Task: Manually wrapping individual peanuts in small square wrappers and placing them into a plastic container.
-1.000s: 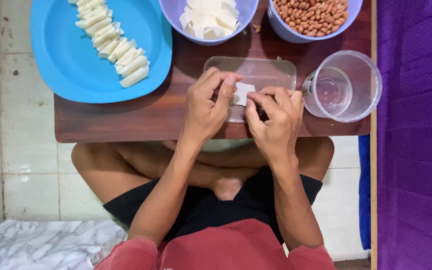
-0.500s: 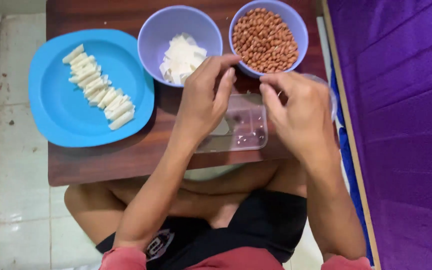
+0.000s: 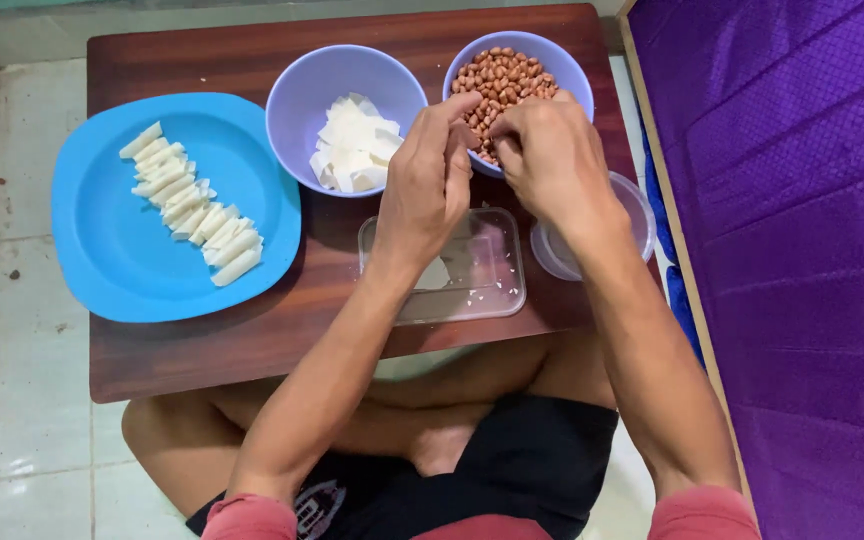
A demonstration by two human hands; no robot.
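My left hand (image 3: 430,190) and my right hand (image 3: 552,160) meet over the near rim of a lilac bowl of brown peanuts (image 3: 512,75). The right fingers curl down and pinch into the peanuts. The left fingers are bent, with the forefinger tip over the nuts; whatever lies in that palm is hidden. Under my wrists sits a clear rectangular plastic tray (image 3: 472,295) with white crumbs in it. To the left stands a second lilac bowl of flat white pieces (image 3: 352,150).
A round blue plate (image 3: 102,260) carries a row of several white rolled sticks (image 3: 192,205). A clear round cup (image 3: 642,215) stands right of the tray. All rest on a low brown table (image 3: 202,350). A purple mattress (image 3: 802,250) borders the right, tiled floor the left.
Both hands have risen from the clear tray, where they worked a small white piece, to the peanut bowl. The camera has tilted, showing more of the table's far side.
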